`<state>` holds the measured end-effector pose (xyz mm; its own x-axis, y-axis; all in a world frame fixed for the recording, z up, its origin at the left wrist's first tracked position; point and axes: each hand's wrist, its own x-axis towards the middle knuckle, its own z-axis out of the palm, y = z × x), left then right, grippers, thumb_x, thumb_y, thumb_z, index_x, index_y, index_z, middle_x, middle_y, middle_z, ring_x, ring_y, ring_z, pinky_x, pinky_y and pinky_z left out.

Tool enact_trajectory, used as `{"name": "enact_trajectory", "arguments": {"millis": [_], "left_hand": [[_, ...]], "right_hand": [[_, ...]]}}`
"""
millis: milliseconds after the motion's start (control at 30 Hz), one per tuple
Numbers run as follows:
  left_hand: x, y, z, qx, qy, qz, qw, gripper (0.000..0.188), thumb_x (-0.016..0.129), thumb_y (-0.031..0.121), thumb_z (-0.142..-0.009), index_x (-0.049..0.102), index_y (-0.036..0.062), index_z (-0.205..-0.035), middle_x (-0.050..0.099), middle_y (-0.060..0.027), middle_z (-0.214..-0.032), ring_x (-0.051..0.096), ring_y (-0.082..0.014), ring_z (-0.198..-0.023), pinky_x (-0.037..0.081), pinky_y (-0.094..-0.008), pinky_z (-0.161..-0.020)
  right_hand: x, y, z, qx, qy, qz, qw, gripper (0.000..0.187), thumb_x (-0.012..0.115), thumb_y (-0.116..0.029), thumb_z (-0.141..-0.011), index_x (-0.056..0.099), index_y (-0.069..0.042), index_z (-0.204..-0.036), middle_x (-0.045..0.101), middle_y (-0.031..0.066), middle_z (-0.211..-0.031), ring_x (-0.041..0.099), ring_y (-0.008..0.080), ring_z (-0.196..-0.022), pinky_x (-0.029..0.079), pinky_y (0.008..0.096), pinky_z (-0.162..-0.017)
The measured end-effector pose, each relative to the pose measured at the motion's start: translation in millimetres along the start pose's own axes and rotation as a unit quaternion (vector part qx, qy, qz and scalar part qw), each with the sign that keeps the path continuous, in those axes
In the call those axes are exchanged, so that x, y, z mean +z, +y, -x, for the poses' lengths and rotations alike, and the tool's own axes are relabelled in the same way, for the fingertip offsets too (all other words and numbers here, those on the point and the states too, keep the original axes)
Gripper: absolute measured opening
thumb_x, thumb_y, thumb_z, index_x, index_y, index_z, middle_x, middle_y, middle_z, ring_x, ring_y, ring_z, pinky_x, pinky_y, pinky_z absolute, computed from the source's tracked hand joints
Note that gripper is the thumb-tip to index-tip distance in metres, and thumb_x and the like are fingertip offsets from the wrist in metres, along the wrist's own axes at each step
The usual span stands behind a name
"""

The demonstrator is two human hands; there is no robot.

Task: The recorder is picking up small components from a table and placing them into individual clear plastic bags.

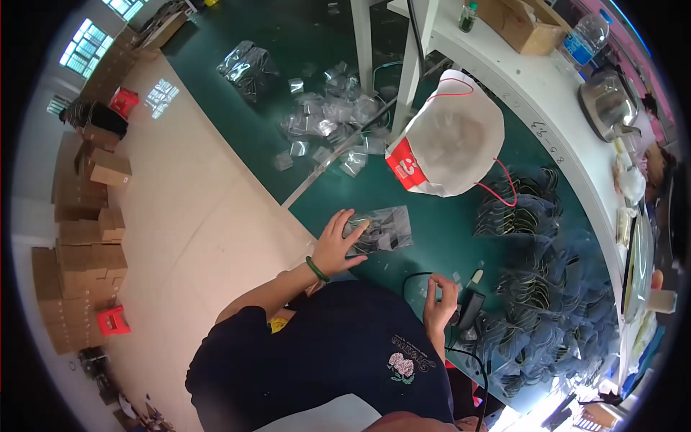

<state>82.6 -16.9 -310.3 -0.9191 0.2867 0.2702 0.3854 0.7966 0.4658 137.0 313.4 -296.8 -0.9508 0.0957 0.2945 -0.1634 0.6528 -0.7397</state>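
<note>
On the green tabletop (302, 205) in front of me lies a clear plastic bag (392, 227) with dark, flat pieces inside. My left hand (337, 241), with a green bangle at the wrist, rests on the bag's left end, fingers spread. To the right, my right hand (441, 301) is raised near the table edge with its fingers curled and the thumb near the forefinger. Whatever it may pinch is too small to make out. Beside it sit a black box-shaped device (471, 309) with a cable and a small pale piece (476, 276).
A white paper bag (461, 137) with red handles stands beyond my hands. Small clear packets (327, 119) lie scattered at the far left. Heaps of dark curved pieces in film (529, 281) cover the right side, below a white shelf (551, 119). Cartons (90, 252) line the left wall.
</note>
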Motion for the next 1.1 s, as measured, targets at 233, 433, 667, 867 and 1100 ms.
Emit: {"name": "enact_trajectory", "arguments": {"millis": [233, 433, 667, 867, 1100], "left_hand": [[-28.1, -16.5, -19.6, -0.105, -0.049, 0.067, 0.991, 0.096, 0.090, 0.029, -0.074, 0.053, 0.0197, -0.162, 0.039, -0.0236, -0.158, 0.042, -0.0472, -0.143, 0.042, -0.0549, -0.121], [-130.9, -114.5, -80.5, -0.150, 0.222, -0.051, 0.962, 0.097, 0.088, 0.032, -0.076, 0.051, 0.0165, -0.164, 0.035, -0.0265, -0.162, 0.040, -0.0484, -0.146, 0.038, -0.0529, -0.123], [-167.3, -410.8, -134.7, -0.193, 0.317, -0.260, 0.891, 0.104, 0.091, 0.037, -0.074, 0.047, 0.0103, -0.164, 0.044, -0.0317, -0.157, 0.040, -0.0508, -0.148, 0.036, -0.0574, -0.123], [-174.0, -621.0, -131.9, -0.276, 0.209, -0.459, 0.818, 0.093, 0.082, 0.050, -0.091, 0.036, 0.0354, -0.171, 0.023, -0.0367, -0.175, 0.024, -0.0482, -0.164, 0.017, -0.0740, -0.127], [-97.7, -590.1, -187.8, -0.472, 0.167, -0.440, 0.746, 0.106, 0.078, 0.060, -0.092, 0.018, 0.0334, -0.176, 0.023, -0.0332, -0.176, 0.022, -0.0565, -0.161, 0.036, -0.0790, -0.115]], "right_hand": [[20.8, -20.2, -26.6, -0.040, -0.093, -0.012, 0.995, 0.012, 0.076, -0.001, -0.096, 0.076, -0.003, -0.108, 0.077, 0.0137, -0.106, 0.072, 0.0355, -0.099, 0.057, 0.0448, -0.090], [25.3, -16.0, -26.3, -0.025, -0.129, 0.007, 0.991, 0.012, 0.077, -0.001, -0.095, 0.078, -0.003, -0.106, 0.078, 0.0129, -0.103, 0.072, 0.0357, -0.099, 0.058, 0.0448, -0.087], [35.0, -26.9, -49.6, 0.025, -0.105, 0.060, 0.992, 0.012, 0.078, -0.003, -0.094, 0.078, -0.004, -0.105, 0.078, 0.0126, -0.103, 0.072, 0.0353, -0.098, 0.058, 0.0449, -0.087], [16.4, -18.7, -125.3, 0.070, 0.059, 0.126, 0.988, 0.022, 0.076, -0.003, -0.094, 0.076, -0.005, -0.116, 0.076, 0.0131, -0.115, 0.070, 0.0358, -0.110, 0.056, 0.0447, -0.095], [0.8, 44.1, -203.5, 0.108, 0.195, 0.379, 0.898, 0.035, 0.074, -0.012, -0.097, 0.073, -0.009, -0.132, 0.075, 0.0103, -0.131, 0.059, 0.0354, -0.136, 0.040, 0.0533, -0.120]]}}
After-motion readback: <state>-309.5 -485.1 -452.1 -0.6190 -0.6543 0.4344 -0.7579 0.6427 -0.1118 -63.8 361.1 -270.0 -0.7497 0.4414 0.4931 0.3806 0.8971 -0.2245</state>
